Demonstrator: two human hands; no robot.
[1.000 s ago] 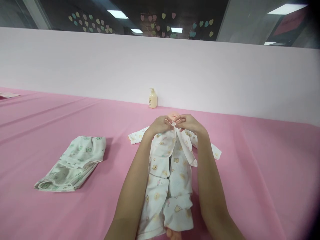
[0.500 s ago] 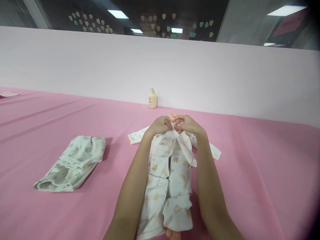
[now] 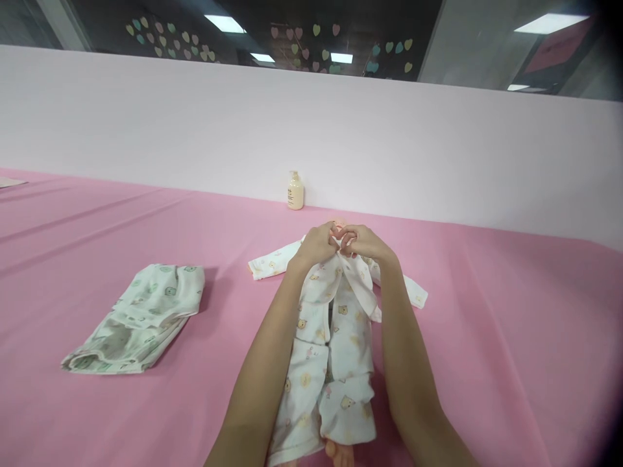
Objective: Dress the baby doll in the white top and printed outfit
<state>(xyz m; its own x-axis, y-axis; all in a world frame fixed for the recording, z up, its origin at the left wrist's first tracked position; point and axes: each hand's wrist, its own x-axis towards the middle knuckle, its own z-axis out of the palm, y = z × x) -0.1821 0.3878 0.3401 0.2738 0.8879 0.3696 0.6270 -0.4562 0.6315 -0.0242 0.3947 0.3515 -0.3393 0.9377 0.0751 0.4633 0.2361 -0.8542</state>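
A baby doll (image 3: 343, 453) lies on its back, its head mostly covered by my hands and a foot showing at the bottom. It wears a white baby outfit (image 3: 351, 344) printed with small bears, both sleeves spread outward and the front partly parted down the middle. At the neckline my left hand (image 3: 318, 245) has its fingers closed on the collar edge. Close beside it, my right hand (image 3: 363, 242) pinches the other side of the collar. A loose front flap hangs below the right hand. Whatever fastening lies between the fingertips is too small to make out.
To the left lies a folded white cloth garment (image 3: 146, 311) with green prints. A cream pump bottle (image 3: 295, 192) stands against the white wall (image 3: 195, 123). Pink sheeting (image 3: 487, 363) covers the surface, with a pale flat item (image 3: 10, 182) at the far left edge.
My left hand has shifted slightly right and turned, bringing its fingertips closer to my right hand at the collar. The right hand stays almost where it was. The view has moved a little.
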